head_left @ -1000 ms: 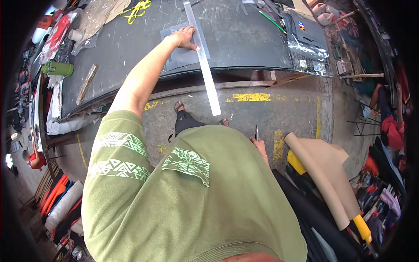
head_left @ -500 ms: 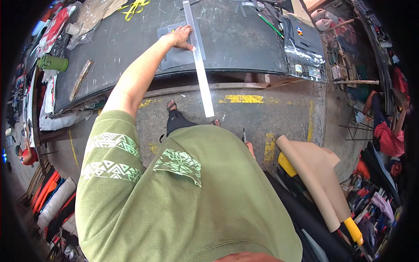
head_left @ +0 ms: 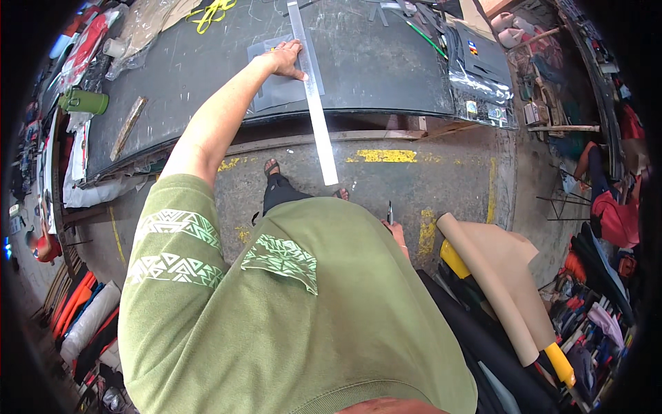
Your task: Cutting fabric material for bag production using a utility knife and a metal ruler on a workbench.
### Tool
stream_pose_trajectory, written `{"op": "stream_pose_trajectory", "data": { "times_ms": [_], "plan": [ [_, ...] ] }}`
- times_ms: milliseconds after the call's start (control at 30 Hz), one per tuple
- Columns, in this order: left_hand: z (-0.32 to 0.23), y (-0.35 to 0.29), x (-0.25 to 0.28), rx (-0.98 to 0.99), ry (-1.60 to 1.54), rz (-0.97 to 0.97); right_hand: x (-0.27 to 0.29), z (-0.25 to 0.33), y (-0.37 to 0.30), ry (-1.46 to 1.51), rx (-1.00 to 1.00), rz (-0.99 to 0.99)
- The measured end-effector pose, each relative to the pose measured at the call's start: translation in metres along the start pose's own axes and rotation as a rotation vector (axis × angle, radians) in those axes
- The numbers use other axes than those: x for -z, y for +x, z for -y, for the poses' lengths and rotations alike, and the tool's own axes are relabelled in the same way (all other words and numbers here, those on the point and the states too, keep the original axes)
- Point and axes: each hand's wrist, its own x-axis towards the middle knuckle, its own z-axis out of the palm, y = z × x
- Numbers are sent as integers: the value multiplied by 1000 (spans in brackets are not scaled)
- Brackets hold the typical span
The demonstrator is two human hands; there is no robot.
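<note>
My left hand (head_left: 283,61) lies flat with fingers spread on a grey translucent sheet (head_left: 274,95) and against a long metal ruler (head_left: 316,114). The ruler crosses the sheet, and its near end juts out past the edge of the dark worktable (head_left: 386,76). A bit of yellow shows by the fingers. Down by my right side, my right hand (head_left: 398,233) is closed round a slim pointed tool (head_left: 390,211) whose tip points up and away. My shirt partly hides that hand, and the tool's exact kind is too small to tell.
A green jug (head_left: 84,101) and a wooden stick (head_left: 129,128) are on the table's left. Yellow straps (head_left: 210,14) lie at the back, a green pencil (head_left: 427,40) and dark scraps at right. A brown paper roll (head_left: 486,286) leans behind right. Other people sit at both sides.
My right hand has come a little further into view beside my shirt, with the pointed tool shifting slightly right. My left hand and the ruler stay in place.
</note>
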Motion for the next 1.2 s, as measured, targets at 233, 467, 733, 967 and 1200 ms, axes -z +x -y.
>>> {"op": "stream_pose_trajectory", "data": {
  "times_ms": [233, 467, 733, 967, 1200],
  "plan": [
    [-1, -1, 1, 10, 7, 5, -3, -10, -2, -36, 110, 33],
    [-4, -7, 1, 17, 11, -4, -17, 6, -13, -31, 12, -2],
    [-12, -13, 14, -5, 40, 6, -22, -22, 10, -284, 19, -90],
    [-17, -11, 16, -60, 158, 47, -52, 29, -37, 295, 30, -358],
    [-18, -21, 24, -143, 138, 72, -91, 172, -97, 304, 348, -648]
  ]
}}
